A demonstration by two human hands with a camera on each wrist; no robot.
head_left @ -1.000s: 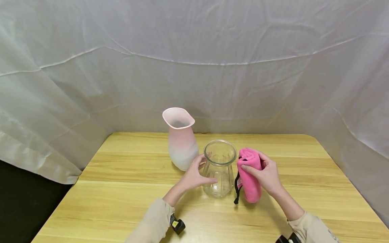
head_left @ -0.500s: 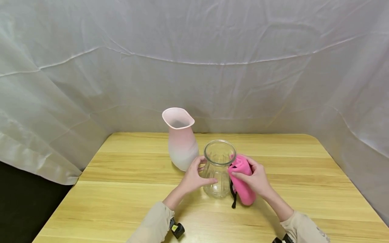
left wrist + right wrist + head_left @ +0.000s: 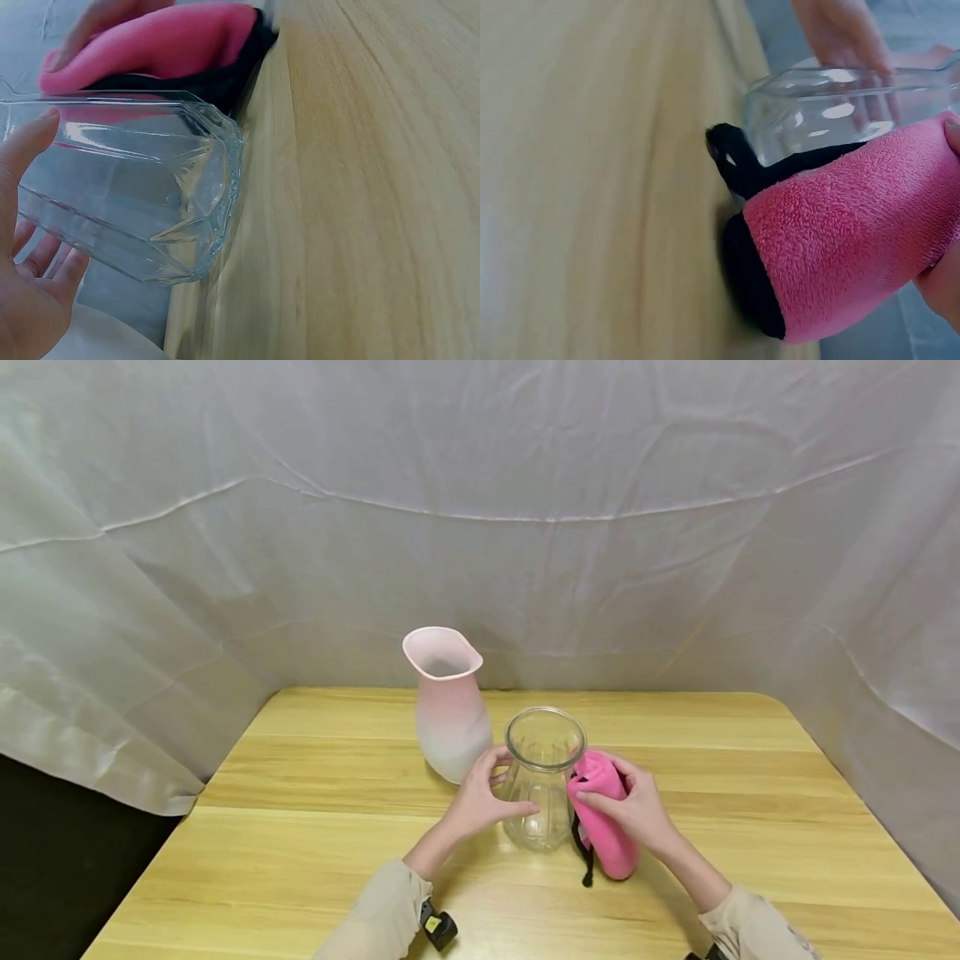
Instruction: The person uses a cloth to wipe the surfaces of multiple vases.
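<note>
The left hand point(image 3: 480, 797) curls round the near left side of the clear glass vase point(image 3: 542, 781), thumb reaching across its front and fingers wrapped behind. In the left wrist view only the thumb and the ends of some fingers point(image 3: 45, 259) show at the frame's edge, seen partly through the ribbed glass point(image 3: 142, 195); the rest of that hand is cut off. The vase stands upright on the wooden table point(image 3: 315, 827), its base on the board.

The right hand point(image 3: 637, 810) holds a rolled pink fleece cloth point(image 3: 603, 814), fingers curled over its top and thumb underneath, and presses it against the vase's right side, just beyond the left thumb's tip. In the right wrist view the hand is almost wholly out of frame: only a sliver of skin shows beside the cloth point(image 3: 855, 247), so the grip is readable from the head view alone. A black edge and black strap point(image 3: 583, 860) hang from the cloth's lower end onto the table; what they belong to cannot be made out.

Behind the left fingers, close to them, stands a pink-and-white frosted vase point(image 3: 448, 710); whether it touches them is unclear. A small black device with a yellow tag point(image 3: 437, 927) sits at the left sleeve; its marking is unreadable. No writing is legible anywhere.
</note>
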